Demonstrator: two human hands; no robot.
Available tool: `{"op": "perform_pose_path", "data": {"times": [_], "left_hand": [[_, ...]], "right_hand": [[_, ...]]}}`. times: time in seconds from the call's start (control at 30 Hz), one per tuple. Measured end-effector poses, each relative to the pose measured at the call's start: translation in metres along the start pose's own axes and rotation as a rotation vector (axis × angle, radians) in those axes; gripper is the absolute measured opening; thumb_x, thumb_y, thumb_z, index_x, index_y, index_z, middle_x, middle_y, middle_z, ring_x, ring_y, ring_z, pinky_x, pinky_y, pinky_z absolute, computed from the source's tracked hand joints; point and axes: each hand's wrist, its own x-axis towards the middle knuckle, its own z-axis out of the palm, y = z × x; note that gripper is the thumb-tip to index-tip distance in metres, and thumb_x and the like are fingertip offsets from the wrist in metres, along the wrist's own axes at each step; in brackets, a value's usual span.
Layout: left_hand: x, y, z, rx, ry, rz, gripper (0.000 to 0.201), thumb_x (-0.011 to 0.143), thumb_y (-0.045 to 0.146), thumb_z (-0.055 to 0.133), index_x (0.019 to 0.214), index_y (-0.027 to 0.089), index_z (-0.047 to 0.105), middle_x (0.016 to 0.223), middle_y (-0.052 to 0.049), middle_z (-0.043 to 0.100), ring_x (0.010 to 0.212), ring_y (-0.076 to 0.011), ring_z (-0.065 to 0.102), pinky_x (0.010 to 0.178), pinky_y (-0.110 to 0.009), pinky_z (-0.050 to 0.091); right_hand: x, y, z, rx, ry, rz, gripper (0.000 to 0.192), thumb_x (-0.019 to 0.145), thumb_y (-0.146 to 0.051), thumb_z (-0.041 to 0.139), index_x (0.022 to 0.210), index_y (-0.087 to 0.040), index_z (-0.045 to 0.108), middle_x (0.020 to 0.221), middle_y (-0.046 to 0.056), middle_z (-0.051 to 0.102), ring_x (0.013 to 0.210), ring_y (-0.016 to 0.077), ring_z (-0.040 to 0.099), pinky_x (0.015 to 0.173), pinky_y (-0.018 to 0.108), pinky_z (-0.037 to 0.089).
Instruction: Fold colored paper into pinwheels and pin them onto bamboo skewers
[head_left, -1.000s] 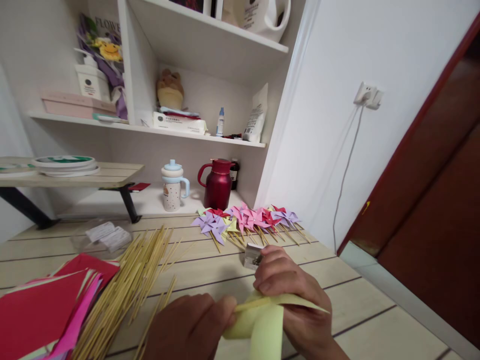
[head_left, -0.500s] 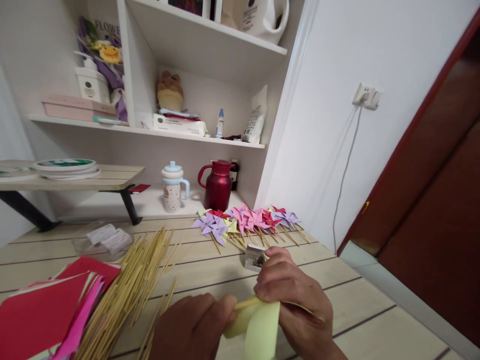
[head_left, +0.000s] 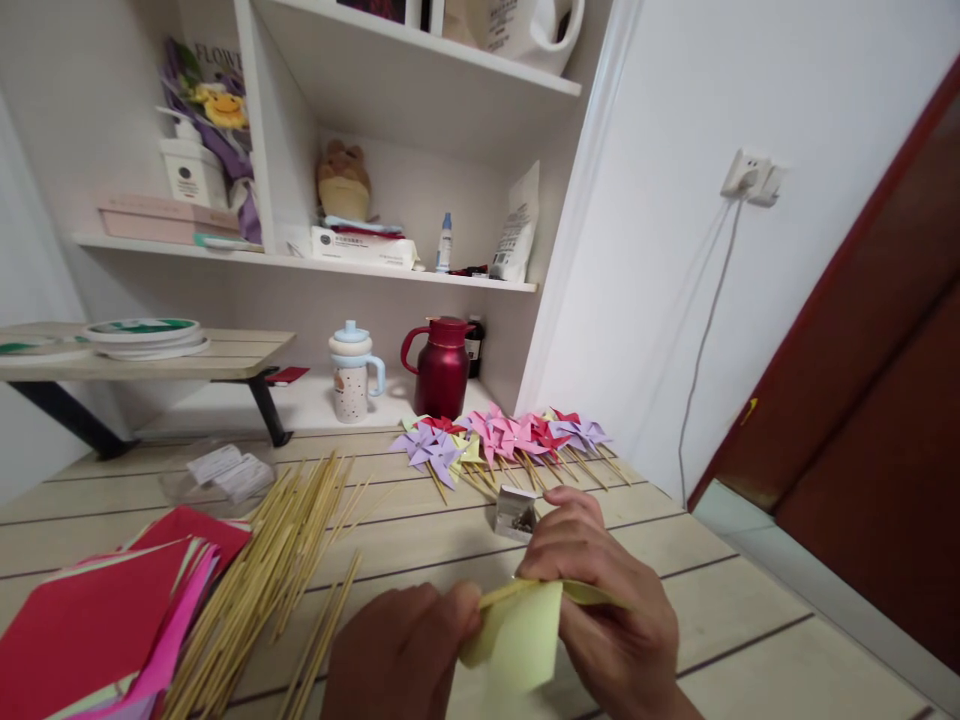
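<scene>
You can read "FLOWE" at the upper left, behind the purple-wrapped bouquet; the shelf upright cuts off whatever follows. Your pump bottle and wipes pack each carry a round dark mark with lettering too small to make out. The print on the white pouch is equally illegible, and so is that on the jug, whose top runs out of view. White slips in the clear container bear faint print you cannot read.

Your left hand comes in low, back of the hand up, thumb and fingers clamped on a thin stick. Your right hand reaches in from the other side, its fingers curled over and clamped on the pale yellow paper. That paper is between your two hands, bent, with one flap hanging down, just above the surface.

Your right palm hides part of the paper, your left hand covers one end of the stick, and its other end is lost at your right fingers. The small open box is just beyond your right hand; its contents are too small to tell. The pinwheels overlap farther back, some covered by others. The red flask partly hides a dark bottle. The coloured sheets run off the left edge.
</scene>
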Motion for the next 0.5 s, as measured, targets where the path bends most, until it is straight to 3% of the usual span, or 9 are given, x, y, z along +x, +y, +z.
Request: {"op": "perform_pose_path", "data": {"times": [0.13,0.23,0.37,0.5], "left_hand": [[0.002,-0.011,0.001,-0.097,-0.143,-0.064,0.033,0.097,0.036,0.045,0.125,0.024,0.059,0.093,-0.003,0.073,0.081,-0.0163,0.068,0.070,-0.028,0.056],[-0.001,-0.020,0.000,0.019,-0.135,-0.154,0.052,0.096,0.045,0.045,0.144,0.025,0.043,0.123,-0.009,0.066,0.109,-0.0234,0.062,0.089,-0.040,0.053],[-0.006,-0.030,0.000,0.243,-0.055,-0.205,0.047,0.092,0.034,0.055,0.139,0.031,0.050,0.132,-0.010,0.058,0.119,-0.0288,0.054,0.095,-0.048,0.044],[-0.006,-0.033,-0.003,0.394,0.004,-0.122,0.041,0.087,0.020,0.062,0.124,0.038,0.064,0.121,-0.008,0.061,0.106,-0.0270,0.057,0.087,-0.045,0.041]], "right_hand": [[0.003,0.009,-0.003,-0.007,-0.016,-0.005,0.015,0.085,-0.010,0.062,0.083,-0.024,0.065,0.070,-0.001,0.069,0.064,0.0181,0.065,0.093,0.049,0.046],[0.004,0.016,-0.007,-0.056,0.002,-0.040,0.016,0.084,-0.009,0.060,0.085,-0.024,0.065,0.072,0.000,0.070,0.067,0.0190,0.066,0.093,0.050,0.046],[0.003,0.019,-0.013,-0.114,0.000,-0.090,0.019,0.083,-0.006,0.060,0.087,-0.023,0.065,0.075,0.001,0.070,0.071,0.0193,0.066,0.094,0.050,0.045],[0.003,0.014,-0.013,-0.093,-0.040,-0.120,0.023,0.084,-0.005,0.057,0.092,-0.024,0.066,0.076,0.001,0.072,0.071,0.0195,0.066,0.091,0.049,0.044]]}}
